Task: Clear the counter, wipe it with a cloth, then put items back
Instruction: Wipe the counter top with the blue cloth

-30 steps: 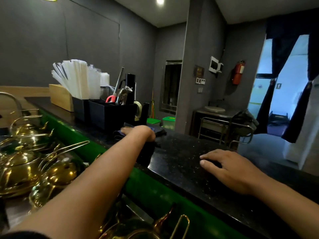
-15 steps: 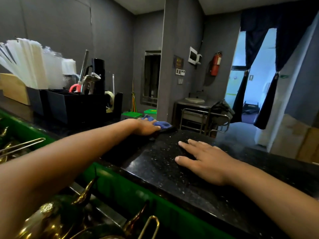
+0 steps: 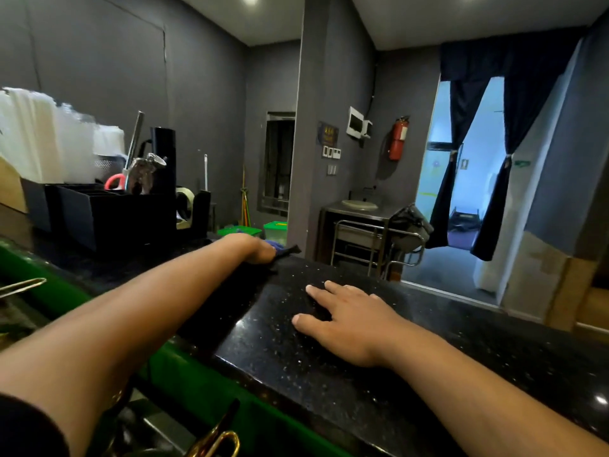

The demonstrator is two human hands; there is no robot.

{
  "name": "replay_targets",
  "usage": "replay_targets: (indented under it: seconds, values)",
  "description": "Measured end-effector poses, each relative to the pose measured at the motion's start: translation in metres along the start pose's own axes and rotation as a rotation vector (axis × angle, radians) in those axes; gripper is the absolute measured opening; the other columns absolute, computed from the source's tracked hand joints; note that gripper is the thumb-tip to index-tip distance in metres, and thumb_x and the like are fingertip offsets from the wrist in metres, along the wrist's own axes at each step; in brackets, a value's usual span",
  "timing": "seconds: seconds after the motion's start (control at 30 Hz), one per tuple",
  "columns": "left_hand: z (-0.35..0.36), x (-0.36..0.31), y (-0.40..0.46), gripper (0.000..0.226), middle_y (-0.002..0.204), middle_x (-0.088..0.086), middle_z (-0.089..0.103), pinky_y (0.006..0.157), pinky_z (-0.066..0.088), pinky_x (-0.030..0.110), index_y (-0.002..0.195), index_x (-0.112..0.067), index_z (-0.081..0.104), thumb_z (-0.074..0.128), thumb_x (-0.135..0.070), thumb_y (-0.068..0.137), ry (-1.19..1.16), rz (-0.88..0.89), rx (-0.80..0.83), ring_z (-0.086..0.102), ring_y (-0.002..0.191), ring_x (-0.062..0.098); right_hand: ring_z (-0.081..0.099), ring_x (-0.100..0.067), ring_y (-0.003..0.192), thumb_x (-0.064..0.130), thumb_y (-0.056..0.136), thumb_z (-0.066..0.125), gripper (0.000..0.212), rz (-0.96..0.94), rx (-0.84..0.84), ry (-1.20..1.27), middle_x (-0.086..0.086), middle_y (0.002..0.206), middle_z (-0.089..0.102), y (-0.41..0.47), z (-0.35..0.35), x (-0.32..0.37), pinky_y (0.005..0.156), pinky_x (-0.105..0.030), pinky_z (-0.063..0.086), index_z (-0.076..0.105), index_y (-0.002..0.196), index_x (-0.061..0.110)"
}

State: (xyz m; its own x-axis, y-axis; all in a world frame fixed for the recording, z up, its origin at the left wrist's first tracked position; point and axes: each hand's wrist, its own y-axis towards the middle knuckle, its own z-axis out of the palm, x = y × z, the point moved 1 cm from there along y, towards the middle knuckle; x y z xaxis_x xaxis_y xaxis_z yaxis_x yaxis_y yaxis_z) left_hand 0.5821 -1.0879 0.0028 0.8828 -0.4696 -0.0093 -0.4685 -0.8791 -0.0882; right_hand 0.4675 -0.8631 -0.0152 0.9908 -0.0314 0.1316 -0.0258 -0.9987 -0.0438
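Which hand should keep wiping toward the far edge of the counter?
Left. The left hand already presses the blue cloth at the counter's far edge. The right hand lies flat on the counter nearer the person, holding nothing, likely bracing.

Two bare hands are in view: the left hand (image 3: 255,250) and the right hand (image 3: 346,319). One blue cloth (image 3: 280,249) lies on one black speckled stone counter (image 3: 329,364). One black plastic organiser (image 3: 108,216) stands there, with one black tape dispenser (image 3: 192,209) beside it. One red fire extinguisher (image 3: 398,138) hangs on the wall. Two green plastic bins (image 3: 275,227) sit on the floor. Two dark blue curtains (image 3: 501,179) frame the doorway. One round steel basin (image 3: 359,204) tops one metal stand (image 3: 356,232).
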Motion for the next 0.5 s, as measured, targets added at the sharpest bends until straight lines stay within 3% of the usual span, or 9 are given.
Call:
replay_targets:
  seconds: [0.1,0.23,0.4,0.5]
  values:
    - [0.011,-0.017,0.007,0.047,0.157,0.004,0.041,0.117,0.028,0.035,0.151,-0.028,0.042,0.030,-0.037,0.106,-0.041,0.124,-0.050,0.041,0.140,0.023,0.003,-0.018,0.154,0.075,0.091,0.028,0.077,-0.007,-0.001,-0.014,0.007,0.167,0.004,0.001,-0.002,-0.001,0.122,-0.051,0.006,0.011,0.157,0.040]
    - [0.019,-0.028,-0.005,0.055,0.163,0.010,0.026,0.121,0.018,0.038,0.158,-0.020,0.024,0.029,-0.040,0.107,-0.044,0.168,-0.065,0.025,0.149,0.027,0.002,-0.018,0.154,0.077,0.090,0.026,0.077,-0.014,-0.005,-0.014,0.007,0.167,0.003,0.000,0.000,-0.001,0.122,-0.051,0.004,0.010,0.157,0.042]
    - [0.016,0.010,0.010,0.066,0.164,0.016,0.017,0.121,0.018,0.052,0.159,-0.023,0.019,0.019,-0.054,0.100,-0.047,-0.200,-0.090,0.022,0.149,0.039,0.003,-0.018,0.154,0.078,0.089,0.026,0.078,-0.006,-0.005,0.003,0.007,0.167,0.003,-0.002,0.001,-0.002,0.122,-0.050,0.004,0.010,0.157,0.042]
    - [0.015,0.014,0.005,0.076,0.165,0.017,0.012,0.121,0.016,0.056,0.160,-0.022,0.016,0.019,-0.059,0.094,-0.041,-0.236,-0.071,0.016,0.150,0.041,0.004,-0.019,0.154,0.079,0.089,0.027,0.079,-0.002,-0.004,-0.003,0.007,0.167,0.005,0.002,0.000,-0.003,0.123,-0.050,0.006,0.011,0.157,0.042]
